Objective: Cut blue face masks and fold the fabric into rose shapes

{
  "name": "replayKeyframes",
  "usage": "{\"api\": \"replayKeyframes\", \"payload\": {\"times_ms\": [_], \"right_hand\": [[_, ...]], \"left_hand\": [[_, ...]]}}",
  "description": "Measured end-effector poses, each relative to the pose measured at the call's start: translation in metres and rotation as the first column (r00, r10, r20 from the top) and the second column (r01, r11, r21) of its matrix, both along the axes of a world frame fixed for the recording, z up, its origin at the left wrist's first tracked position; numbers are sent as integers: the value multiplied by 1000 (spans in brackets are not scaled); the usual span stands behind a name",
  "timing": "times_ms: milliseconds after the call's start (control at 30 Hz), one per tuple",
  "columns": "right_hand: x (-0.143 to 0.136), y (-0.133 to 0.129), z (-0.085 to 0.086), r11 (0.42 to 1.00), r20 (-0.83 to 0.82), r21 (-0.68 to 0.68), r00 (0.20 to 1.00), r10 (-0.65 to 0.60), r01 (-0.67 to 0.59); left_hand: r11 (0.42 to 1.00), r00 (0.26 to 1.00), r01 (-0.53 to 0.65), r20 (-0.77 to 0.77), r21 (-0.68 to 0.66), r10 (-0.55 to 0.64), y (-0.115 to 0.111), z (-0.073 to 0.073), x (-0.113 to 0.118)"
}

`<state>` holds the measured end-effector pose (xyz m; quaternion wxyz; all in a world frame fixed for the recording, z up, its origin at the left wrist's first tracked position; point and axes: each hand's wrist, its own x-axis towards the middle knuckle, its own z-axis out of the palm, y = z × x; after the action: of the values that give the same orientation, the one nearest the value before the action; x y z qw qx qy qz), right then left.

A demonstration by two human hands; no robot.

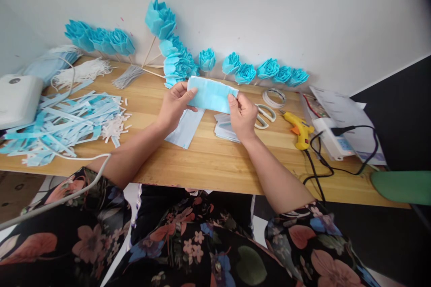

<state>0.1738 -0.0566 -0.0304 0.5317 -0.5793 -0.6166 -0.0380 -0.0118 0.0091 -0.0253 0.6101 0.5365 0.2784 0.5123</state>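
Note:
A light blue rectangular piece of mask fabric [213, 95] is stretched level above the table between both hands. My left hand [177, 103] pinches its left end, thumb on the face toward me. At the right end, my right hand [243, 114] grips it the same way. Beneath the left side lies a flat pale blue sheet [186, 131] on the wood. A small stack of pale cut pieces [225, 128] sits below the right hand, which partly covers it. White-handled scissors [266, 116] rest just right of that hand, their blades hidden.
Blue fabric flowers [178, 60] on sticks line the wall. Blue strips [67, 121], grey wires [128, 76] and a white device [20, 98] are at left. At right are tape [274, 97], a yellow glue gun [299, 130], a power strip [333, 139] and loose black cables.

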Motion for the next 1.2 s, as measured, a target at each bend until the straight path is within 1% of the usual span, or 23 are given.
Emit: {"api": "replayKeyframes", "payload": {"times_ms": [100, 200, 300, 433, 500, 567, 600, 667, 767, 833, 933, 1200], "right_hand": [[0, -1, 0, 1000, -22, -15, 1000, -5, 4], [-1, -1, 1, 1000, -6, -15, 1000, 12, -12], [-3, -2, 1, 996, 32, -18, 995, 90, -90], [-6, -4, 1, 974, 92, -73, 971, 219, -213], [-7, -4, 1, 965, 107, -94, 961, 255, -245], [-7, -5, 0, 963, 113, -91, 958, 263, -253], [-7, -4, 1, 965, 115, -86, 960, 257, -248], [-6, -4, 1, 976, 115, -70, 971, 211, -204], [-4, -4, 2, 997, 78, -34, 995, 69, -66], [-3, -3, 3, 1000, 51, -16, 999, 2, -2], [-2, -2, 2, 1000, 45, -3, 999, -18, 18], [0, -1, -1, 1000, 29, -26, 1000, 0, 1]], "left_hand": [[1000, 999, 30, -40, 3, -29, -2, 2, -1], [997, 992, 79, -102, 20, -76, -4, 3, 0], [990, 981, 128, -155, 60, -117, -6, 1, 1], [975, 960, 200, -219, 99, -175, -9, -3, 3], [965, 945, 238, -258, 109, -203, -10, -4, 4], [960, 937, 253, -278, 124, -211, -10, -4, 4], [961, 940, 244, -274, 130, -202, -10, -4, 4], [974, 962, 183, -229, 133, -150, -8, -3, 3], [994, 990, 48, -135, 99, -34, -4, -1, 1], [998, 994, -4, -106, 70, 12, -1, 0, 0], [999, 995, -13, -99, 49, 18, -1, 1, 0], [998, 994, 1, -105, 66, 6, -4, 3, 0]]}}
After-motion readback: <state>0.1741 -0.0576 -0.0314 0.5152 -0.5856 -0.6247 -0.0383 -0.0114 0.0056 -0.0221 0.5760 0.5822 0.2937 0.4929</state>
